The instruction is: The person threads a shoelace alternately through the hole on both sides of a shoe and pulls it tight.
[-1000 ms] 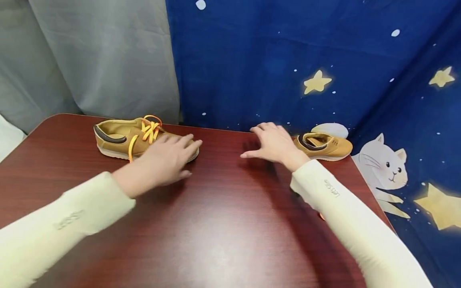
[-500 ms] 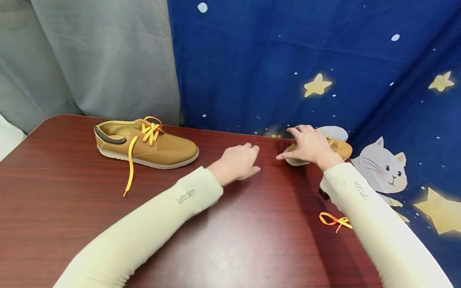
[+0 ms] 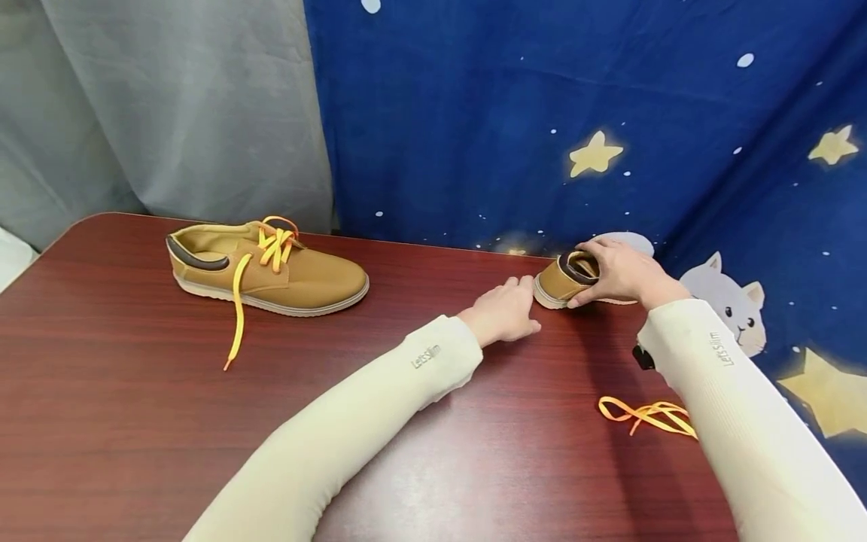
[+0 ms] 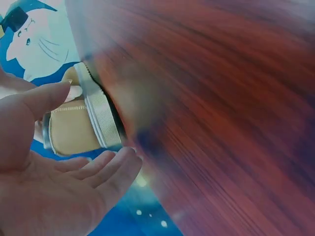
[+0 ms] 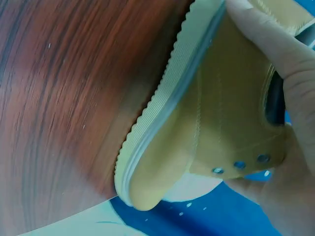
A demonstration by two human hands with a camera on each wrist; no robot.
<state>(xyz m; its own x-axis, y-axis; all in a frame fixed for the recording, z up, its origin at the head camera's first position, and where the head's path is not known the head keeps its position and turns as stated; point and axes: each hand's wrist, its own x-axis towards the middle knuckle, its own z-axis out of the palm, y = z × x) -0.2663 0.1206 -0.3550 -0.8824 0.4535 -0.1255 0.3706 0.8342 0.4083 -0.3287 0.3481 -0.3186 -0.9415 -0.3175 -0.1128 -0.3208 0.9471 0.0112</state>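
Note:
A tan shoe (image 3: 558, 282) without a lace stands near the table's back right edge, heel toward the left. My right hand (image 3: 626, 271) grips it across the opening, thumb on the near side. In the right wrist view, the empty eyelets of this shoe (image 5: 167, 147) show beside my right hand (image 5: 295, 98). My left hand (image 3: 503, 310) is just left of the heel, fingers extended. From the left wrist view, my left hand (image 4: 64, 172) faces the heel of the shoe (image 4: 74, 129) with its palm; whether it touches cannot be told.
Another tan shoe (image 3: 311, 280), with a yellow-orange lace partly threaded, stands at the back left. One lace end (image 3: 237, 324) trails onto the table (image 3: 135, 421). A loose orange lace (image 3: 650, 414) lies at right, partly behind my right sleeve. Grey and blue curtains (image 3: 440, 135) hang behind.
My left hand has moved right, from the laced shoe to the unlaced one's heel. My right hand has moved right, onto the unlaced shoe, and now grips it.

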